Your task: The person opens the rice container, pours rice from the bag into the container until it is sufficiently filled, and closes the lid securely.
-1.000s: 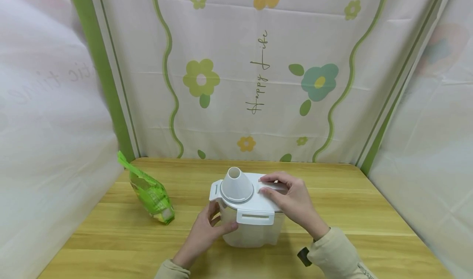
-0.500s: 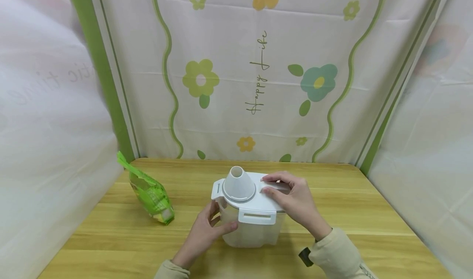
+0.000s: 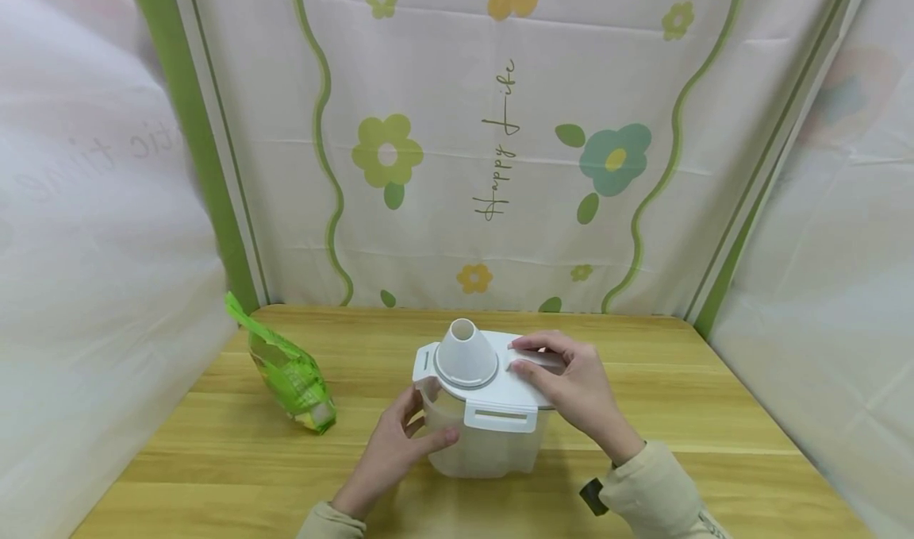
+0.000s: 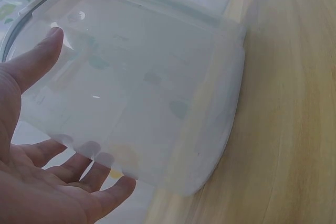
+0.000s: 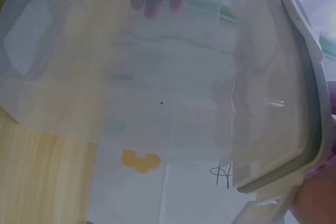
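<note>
A translucent plastic storage container [image 3: 493, 453] stands on the table, under a white lid [image 3: 510, 392] with a cone-shaped spout [image 3: 466, 356] and side clips. My left hand [image 3: 400, 444] holds the container's left side, thumb on the near wall, fingers behind. In the left wrist view, those fingertips [image 4: 100, 163] show through the translucent wall [image 4: 131, 82]. My right hand [image 3: 577, 388] pinches the raised handle [image 3: 539, 358] on the lid. The right wrist view shows the lid's grey seal [image 5: 315, 98] along the container's top; most of the right hand is out of that view.
A bright green plastic bag [image 3: 293, 376] with something inside leans at the left on the wooden table [image 3: 685, 412]. White fabric walls with printed flowers [image 3: 388, 154] enclose the back and both sides.
The lid has shifted slightly to the right with my right hand, while the container's base stays where it was. My left hand keeps its hold. The green bag is unmoved.
</note>
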`<state>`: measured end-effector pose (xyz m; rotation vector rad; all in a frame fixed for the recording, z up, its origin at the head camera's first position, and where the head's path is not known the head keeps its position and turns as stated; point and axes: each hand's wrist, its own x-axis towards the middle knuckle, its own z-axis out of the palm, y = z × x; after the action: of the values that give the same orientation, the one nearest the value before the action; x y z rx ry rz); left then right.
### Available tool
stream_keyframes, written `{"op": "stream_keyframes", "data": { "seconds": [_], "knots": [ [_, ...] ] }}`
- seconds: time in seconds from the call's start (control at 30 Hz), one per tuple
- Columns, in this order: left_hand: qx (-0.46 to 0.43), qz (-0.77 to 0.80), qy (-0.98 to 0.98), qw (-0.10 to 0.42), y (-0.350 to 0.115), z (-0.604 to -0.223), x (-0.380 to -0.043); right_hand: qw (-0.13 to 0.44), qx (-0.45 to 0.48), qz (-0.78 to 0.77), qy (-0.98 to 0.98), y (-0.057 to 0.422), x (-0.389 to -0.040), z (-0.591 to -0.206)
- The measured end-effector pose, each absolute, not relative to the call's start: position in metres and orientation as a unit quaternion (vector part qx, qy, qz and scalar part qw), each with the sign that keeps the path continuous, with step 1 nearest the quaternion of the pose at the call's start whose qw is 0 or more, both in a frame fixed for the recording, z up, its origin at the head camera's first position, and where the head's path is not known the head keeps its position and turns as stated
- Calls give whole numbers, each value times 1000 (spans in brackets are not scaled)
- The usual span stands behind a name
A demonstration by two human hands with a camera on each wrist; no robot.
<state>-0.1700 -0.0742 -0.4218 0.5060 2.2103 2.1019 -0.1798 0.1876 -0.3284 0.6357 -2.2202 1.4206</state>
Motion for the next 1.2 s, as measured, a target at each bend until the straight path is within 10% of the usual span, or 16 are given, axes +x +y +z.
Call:
{"op": "stream_keyframes", "data": {
  "seconds": [1.2],
  "knots": [
    [165,689,705,37,-75,-420,-169,209,182,526,-804,192,-173,-321]
  ]
}}
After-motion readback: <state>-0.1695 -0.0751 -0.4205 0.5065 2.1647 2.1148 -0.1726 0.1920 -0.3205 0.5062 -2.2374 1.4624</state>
